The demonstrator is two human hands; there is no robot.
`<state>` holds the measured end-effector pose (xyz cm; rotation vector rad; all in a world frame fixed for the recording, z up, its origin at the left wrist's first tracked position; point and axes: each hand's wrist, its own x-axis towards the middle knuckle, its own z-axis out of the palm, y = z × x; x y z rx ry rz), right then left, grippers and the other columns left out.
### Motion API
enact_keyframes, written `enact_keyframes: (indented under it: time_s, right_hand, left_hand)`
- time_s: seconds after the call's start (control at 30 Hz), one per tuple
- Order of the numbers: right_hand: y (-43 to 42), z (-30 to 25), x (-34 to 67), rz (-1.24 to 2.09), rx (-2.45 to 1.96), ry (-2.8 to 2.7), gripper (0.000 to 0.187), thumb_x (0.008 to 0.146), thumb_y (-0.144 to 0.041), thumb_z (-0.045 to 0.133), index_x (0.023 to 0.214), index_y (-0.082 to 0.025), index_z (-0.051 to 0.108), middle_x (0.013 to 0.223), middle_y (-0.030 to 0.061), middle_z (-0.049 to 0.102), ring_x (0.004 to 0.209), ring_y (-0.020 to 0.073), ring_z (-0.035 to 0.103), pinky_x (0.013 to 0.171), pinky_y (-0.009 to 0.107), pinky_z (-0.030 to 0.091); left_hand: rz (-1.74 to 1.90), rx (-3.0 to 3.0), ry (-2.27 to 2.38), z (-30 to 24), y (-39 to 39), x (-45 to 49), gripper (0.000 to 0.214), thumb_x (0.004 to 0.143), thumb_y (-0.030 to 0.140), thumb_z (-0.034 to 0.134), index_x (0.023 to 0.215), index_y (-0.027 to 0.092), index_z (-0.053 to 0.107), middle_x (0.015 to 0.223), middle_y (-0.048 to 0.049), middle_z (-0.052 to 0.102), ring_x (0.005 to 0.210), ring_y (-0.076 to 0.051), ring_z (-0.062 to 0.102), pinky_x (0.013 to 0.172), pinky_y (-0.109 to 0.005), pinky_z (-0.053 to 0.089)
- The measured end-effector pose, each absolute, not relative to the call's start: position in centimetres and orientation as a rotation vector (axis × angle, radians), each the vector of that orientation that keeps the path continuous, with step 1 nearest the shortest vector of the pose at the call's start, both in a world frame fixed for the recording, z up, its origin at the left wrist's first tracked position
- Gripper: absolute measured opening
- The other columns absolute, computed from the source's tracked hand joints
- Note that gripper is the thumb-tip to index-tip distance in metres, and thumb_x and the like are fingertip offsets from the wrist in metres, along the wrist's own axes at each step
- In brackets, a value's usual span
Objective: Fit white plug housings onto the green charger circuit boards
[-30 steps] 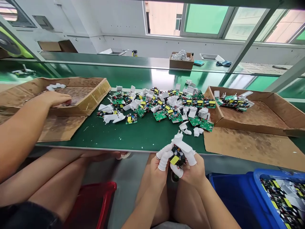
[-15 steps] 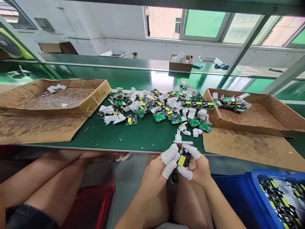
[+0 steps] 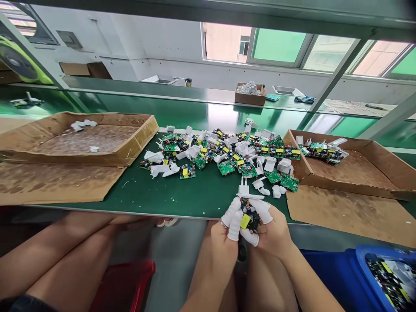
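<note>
Both hands hold one circuit board [image 3: 249,216] just in front of the table edge. It carries dark components and a yellow block, and a white plug piece [image 3: 245,190] with two prongs stands at its far end. My left hand [image 3: 229,229], white covers on its fingertips, grips the board's left side. From the right, my right hand [image 3: 273,223] closes on the other side, its fingers covered in the same way. Beyond them, a heap of circuit boards with white plug pieces [image 3: 224,151] is spread over the green table [image 3: 156,195].
Cardboard trays stand at the left [image 3: 136,145] and right [image 3: 357,184], the right one holding several boards. A blue bin [image 3: 360,264] with boards is at lower right, a red bin [image 3: 143,281] at lower left. Another person's legs [image 3: 65,247] are on the left.
The view has tilted up a little, so the scene sits lower. My hands still hold the board, with the left fingers shifted slightly on it.
</note>
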<state>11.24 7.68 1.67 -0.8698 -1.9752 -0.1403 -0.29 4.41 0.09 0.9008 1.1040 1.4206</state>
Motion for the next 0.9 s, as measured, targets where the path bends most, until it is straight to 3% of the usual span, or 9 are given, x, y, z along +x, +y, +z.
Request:
enact_keyframes:
  time_s: [0.13, 0.27, 0.33, 0.47, 0.6, 0.77, 0.9]
  right_hand:
    - [8.9, 2.5, 10.3, -0.199, -0.834, -2.019, 0.036, 0.080, -0.026, 0.045, 0.113, -0.011, 0.040, 0.083, 0.0133, 0.060, 0.074, 0.0223, 0.059, 0.061, 0.033, 0.051]
    - [11.1, 3.9, 10.6, -0.306, -0.819, -2.149, 0.037, 0.081, -0.027, 0.043, 0.114, -0.010, 0.040, 0.084, 0.0138, 0.061, 0.074, 0.0232, 0.058, 0.060, 0.033, 0.050]
    - [13.3, 4.9, 11.1, -0.364, -0.861, -2.224, 0.039, 0.082, -0.032, 0.044, 0.114, -0.010, 0.042, 0.084, 0.0127, 0.061, 0.073, 0.0234, 0.059, 0.059, 0.032, 0.049]
    - [20.9, 7.6, 11.7, -0.366, -1.401, -2.349, 0.044, 0.077, -0.042, 0.051, 0.110, -0.013, 0.050, 0.083, 0.0102, 0.062, 0.072, 0.0259, 0.059, 0.055, 0.032, 0.045]
    - [30.9, 9.6, 12.1, -0.206, -2.039, -2.194, 0.039, 0.081, -0.040, 0.046, 0.107, -0.012, 0.051, 0.100, 0.0130, 0.057, 0.087, 0.0277, 0.056, 0.062, 0.030, 0.042]
    - [39.4, 9.0, 14.1, -0.050, -2.256, -2.128, 0.037, 0.085, -0.027, 0.039, 0.114, -0.004, 0.046, 0.105, 0.0187, 0.055, 0.088, 0.0255, 0.056, 0.058, 0.028, 0.041]
    - [38.7, 8.2, 15.2, -0.057, -2.300, -2.194, 0.031, 0.084, -0.020, 0.040, 0.108, -0.006, 0.053, 0.101, 0.0182, 0.058, 0.086, 0.0269, 0.056, 0.061, 0.030, 0.042]
  left_hand:
    - [1.501, 0.921, 1.258, 1.0, 5.6, -0.3, 0.032, 0.075, 0.039, 0.060, 0.098, 0.017, 0.065, 0.109, -0.0080, 0.057, 0.108, -0.024, 0.047, 0.097, -0.032, 0.036]
    - [1.411, 0.703, 1.004, 1.5, 9.1, -3.5, 0.048, 0.063, 0.051, 0.066, 0.090, 0.012, 0.067, 0.101, -0.0121, 0.060, 0.101, -0.028, 0.052, 0.095, -0.041, 0.037]
    - [1.483, 0.727, 1.088, 1.0, 10.9, -5.9, 0.045, 0.059, 0.050, 0.068, 0.085, 0.012, 0.068, 0.095, -0.0118, 0.062, 0.102, -0.029, 0.051, 0.097, -0.043, 0.034]
    - [1.431, 1.081, 1.550, -0.8, 12.8, -9.1, 0.022, 0.061, 0.038, 0.066, 0.076, 0.021, 0.070, 0.091, -0.0075, 0.063, 0.104, -0.028, 0.049, 0.103, -0.042, 0.022]
    - [1.200, 1.366, 1.655, -1.5, 12.9, -9.3, 0.021, 0.069, 0.034, 0.056, 0.085, 0.027, 0.069, 0.096, -0.0065, 0.062, 0.100, -0.029, 0.051, 0.104, -0.048, 0.015]
    - [1.204, 1.278, 1.687, -0.7, 12.8, -8.6, 0.019, 0.065, 0.034, 0.059, 0.079, 0.027, 0.070, 0.093, -0.0076, 0.063, 0.098, -0.031, 0.052, 0.102, -0.049, 0.017]
    - [1.242, 1.230, 1.661, -0.7, 13.0, -8.8, 0.016, 0.062, 0.033, 0.063, 0.075, 0.027, 0.070, 0.089, -0.0073, 0.063, 0.097, -0.030, 0.052, 0.103, -0.047, 0.015]
